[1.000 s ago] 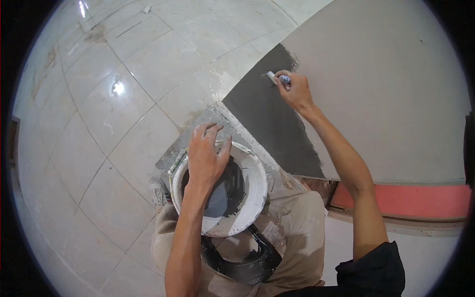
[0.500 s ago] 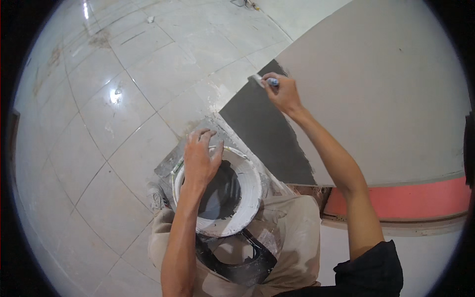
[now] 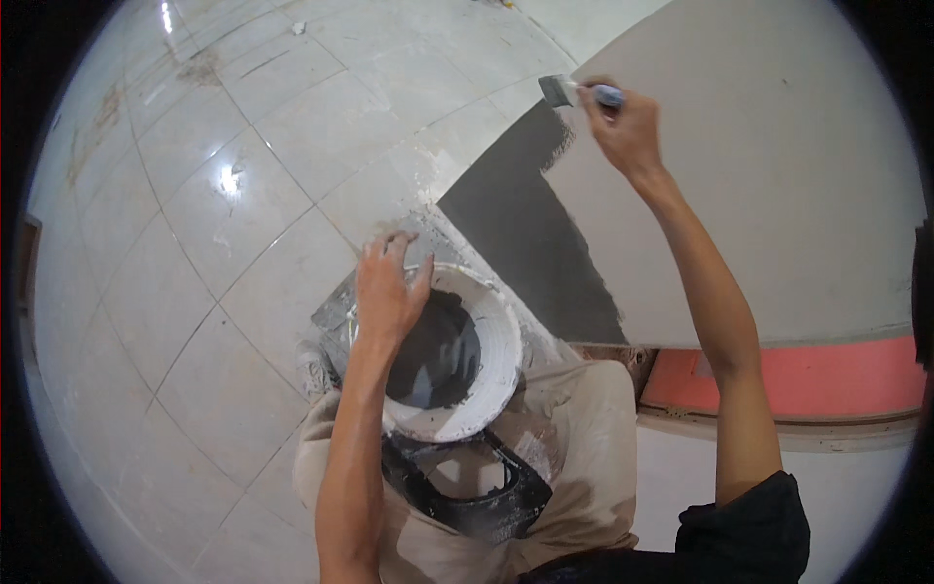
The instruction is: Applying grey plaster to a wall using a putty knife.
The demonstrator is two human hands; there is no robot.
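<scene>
My right hand (image 3: pixel 630 131) grips a flat paintbrush (image 3: pixel 558 91) by its handle. Grey-coated bristles touch the pale grey wall (image 3: pixel 769 175) at its far left edge, just beyond the upper end of a wet dark grey patch (image 3: pixel 530 229). My left hand (image 3: pixel 384 297) rests over the left rim of a white bucket (image 3: pixel 504 341), fingers spread and apart. Inside the bucket is dark grey coating (image 3: pixel 452 336), smeared up the walls. Part of the left rim is hidden behind my left hand and forearm.
Below the bucket, a black seat-like piece (image 3: pixel 477 501) lies between my knees. A splattered grey board (image 3: pixel 336 307) sticks out beside the bucket. Glossy floor tiles (image 3: pixel 195 321) spread to the left. A red strip (image 3: pixel 798 378) runs along the wall's near edge.
My right hand has carried the brush up and to the right along the wall's edge. The dark patch now extends farther up. My left hand stays at the bucket rim.
</scene>
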